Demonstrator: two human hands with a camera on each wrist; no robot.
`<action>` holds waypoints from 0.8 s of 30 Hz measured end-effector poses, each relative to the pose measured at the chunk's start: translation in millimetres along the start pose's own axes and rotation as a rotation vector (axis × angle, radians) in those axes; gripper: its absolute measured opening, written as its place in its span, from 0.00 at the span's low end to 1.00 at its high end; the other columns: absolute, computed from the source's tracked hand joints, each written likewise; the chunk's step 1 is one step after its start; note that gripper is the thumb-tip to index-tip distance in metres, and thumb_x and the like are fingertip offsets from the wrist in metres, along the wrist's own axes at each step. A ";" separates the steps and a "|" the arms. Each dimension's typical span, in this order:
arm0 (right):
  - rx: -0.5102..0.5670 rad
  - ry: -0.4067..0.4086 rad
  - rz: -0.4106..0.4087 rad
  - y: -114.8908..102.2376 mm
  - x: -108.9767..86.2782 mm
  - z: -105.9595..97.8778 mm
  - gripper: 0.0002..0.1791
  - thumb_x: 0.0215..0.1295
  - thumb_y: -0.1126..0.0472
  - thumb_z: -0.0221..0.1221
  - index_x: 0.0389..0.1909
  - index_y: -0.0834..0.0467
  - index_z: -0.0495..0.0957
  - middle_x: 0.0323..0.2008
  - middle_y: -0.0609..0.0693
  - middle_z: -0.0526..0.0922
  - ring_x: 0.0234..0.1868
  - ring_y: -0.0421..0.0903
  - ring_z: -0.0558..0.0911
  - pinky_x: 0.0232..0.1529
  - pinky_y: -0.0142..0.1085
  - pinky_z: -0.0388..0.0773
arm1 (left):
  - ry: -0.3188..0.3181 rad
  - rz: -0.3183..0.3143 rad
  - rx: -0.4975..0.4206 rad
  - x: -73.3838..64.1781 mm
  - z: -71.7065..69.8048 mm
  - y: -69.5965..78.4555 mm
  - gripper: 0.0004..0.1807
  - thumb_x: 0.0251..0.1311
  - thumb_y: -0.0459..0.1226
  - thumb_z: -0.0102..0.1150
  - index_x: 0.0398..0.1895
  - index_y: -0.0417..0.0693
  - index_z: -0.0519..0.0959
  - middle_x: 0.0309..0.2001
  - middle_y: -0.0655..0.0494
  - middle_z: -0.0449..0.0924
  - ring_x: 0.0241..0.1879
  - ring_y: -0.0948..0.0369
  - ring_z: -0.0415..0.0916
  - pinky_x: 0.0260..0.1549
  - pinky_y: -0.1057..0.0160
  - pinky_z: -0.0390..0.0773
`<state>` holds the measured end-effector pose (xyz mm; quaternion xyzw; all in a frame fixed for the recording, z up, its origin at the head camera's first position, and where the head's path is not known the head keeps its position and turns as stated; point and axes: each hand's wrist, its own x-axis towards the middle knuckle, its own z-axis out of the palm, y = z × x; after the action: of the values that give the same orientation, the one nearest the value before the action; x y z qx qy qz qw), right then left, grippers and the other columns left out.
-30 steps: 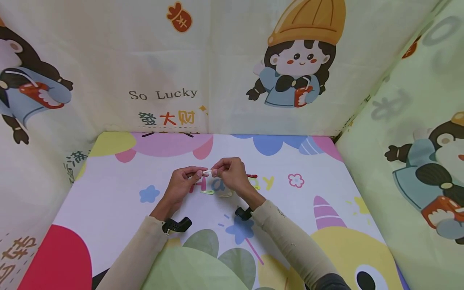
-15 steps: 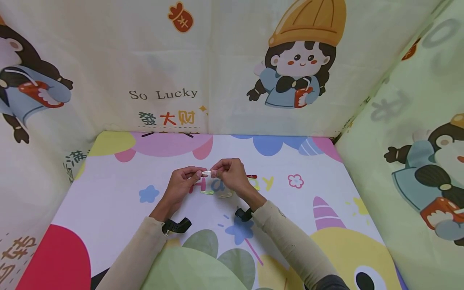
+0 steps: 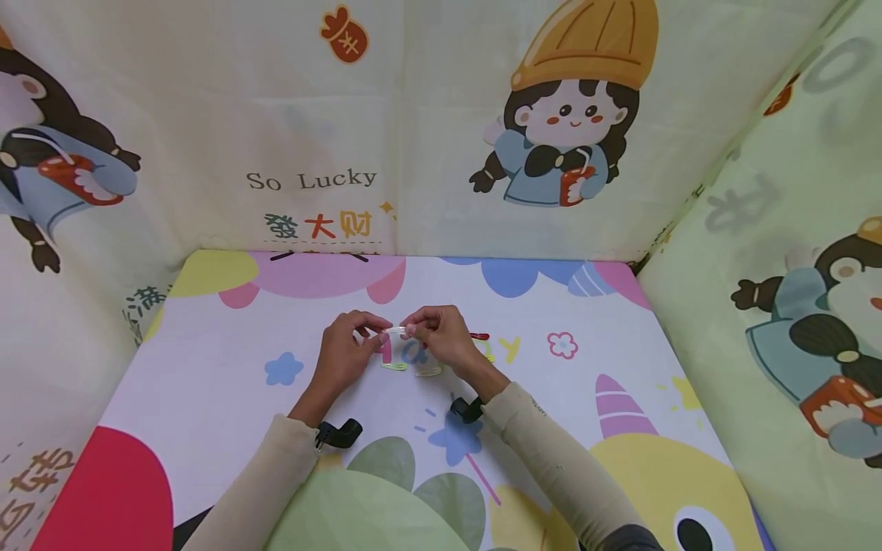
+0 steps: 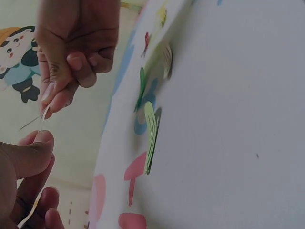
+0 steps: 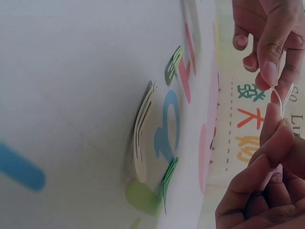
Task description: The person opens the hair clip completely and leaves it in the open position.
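Between my two hands is a white snap hair clip, raised over the table. My left hand pinches its left end between thumb and finger. At the right end, the thumb and finger of my right hand grip it. In the right wrist view the clip shows its strips spread apart. Below the hands lie a light green hair clip and a cream hair clip. A darker green hair clip lies near the printed blue letter. Some fingertips hide parts of the held clip.
A red hair clip lies beyond my right hand, with a yellowish hair clip near it. The tabletop carries printed letters and cartoon shapes. Cloth walls with printed figures stand at the back and both sides.
My left hand has shifted slightly right, and its fingers have changed their hold on the white hair clip. The right hand has sunk a little. The clips on the table have stayed put.
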<state>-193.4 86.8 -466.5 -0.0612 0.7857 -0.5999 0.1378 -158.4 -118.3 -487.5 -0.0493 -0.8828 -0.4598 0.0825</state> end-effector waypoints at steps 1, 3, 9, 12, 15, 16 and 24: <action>0.004 -0.002 0.001 -0.1 0.2 -0.3 0.05 0.70 0.64 0.68 0.42 0.58 0.91 0.35 0.54 0.93 0.29 0.49 0.79 0.28 0.31 0.75 | 0.011 0.017 0.019 0.2 0.4 0.6 0.10 0.63 0.35 0.75 0.47 0.55 0.90 0.41 0.55 0.87 0.42 0.56 0.76 0.40 0.59 0.73; 0.008 -0.005 0.005 -0.3 0.3 -0.8 0.05 0.71 0.64 0.68 0.43 0.59 0.91 0.36 0.54 0.93 0.28 0.48 0.78 0.28 0.32 0.76 | 0.030 0.046 0.057 0.7 0.9 1.4 0.11 0.61 0.35 0.77 0.46 0.54 0.91 0.40 0.55 0.87 0.42 0.56 0.75 0.40 0.58 0.72; -0.032 -0.020 -0.005 0.3 1.1 -2.4 0.07 0.73 0.65 0.65 0.46 0.57 0.91 0.38 0.53 0.92 0.29 0.49 0.79 0.32 0.34 0.79 | 0.057 0.098 0.149 2.0 1.3 3.6 0.11 0.60 0.36 0.78 0.45 0.51 0.91 0.40 0.53 0.89 0.42 0.55 0.76 0.41 0.56 0.75; -0.087 -0.027 -0.022 1.0 2.4 -3.0 0.09 0.74 0.66 0.64 0.47 0.55 0.91 0.41 0.51 0.92 0.33 0.49 0.81 0.34 0.34 0.81 | 0.052 0.101 0.162 2.3 0.6 4.0 0.11 0.59 0.35 0.78 0.46 0.48 0.91 0.39 0.52 0.90 0.41 0.53 0.77 0.40 0.56 0.74; -0.152 -0.026 -0.032 0.7 3.3 -2.8 0.09 0.73 0.65 0.66 0.47 0.52 0.91 0.43 0.49 0.91 0.37 0.49 0.81 0.37 0.34 0.81 | 0.047 0.102 0.167 2.4 0.3 3.2 0.11 0.59 0.34 0.78 0.45 0.48 0.91 0.38 0.51 0.90 0.40 0.52 0.77 0.39 0.56 0.74; -0.175 -0.023 -0.033 0.5 3.3 -2.4 0.09 0.72 0.65 0.67 0.47 0.51 0.91 0.42 0.48 0.91 0.37 0.49 0.81 0.38 0.34 0.81 | 0.045 0.101 0.169 2.5 0.4 2.7 0.11 0.59 0.34 0.78 0.45 0.48 0.91 0.38 0.51 0.90 0.40 0.52 0.77 0.39 0.56 0.73; -0.352 0.018 -0.045 -1.5 4.1 3.1 0.09 0.64 0.62 0.74 0.44 0.49 0.91 0.34 0.43 0.88 0.34 0.48 0.80 0.35 0.35 0.79 | 0.035 0.081 0.190 4.1 1.4 -0.5 0.10 0.58 0.35 0.79 0.44 0.47 0.91 0.38 0.52 0.91 0.40 0.54 0.77 0.38 0.57 0.73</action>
<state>-196.5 82.5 -466.4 -0.0964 0.8782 -0.4567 0.1046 -162.7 -117.4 -487.9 -0.0688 -0.9180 -0.3714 0.1210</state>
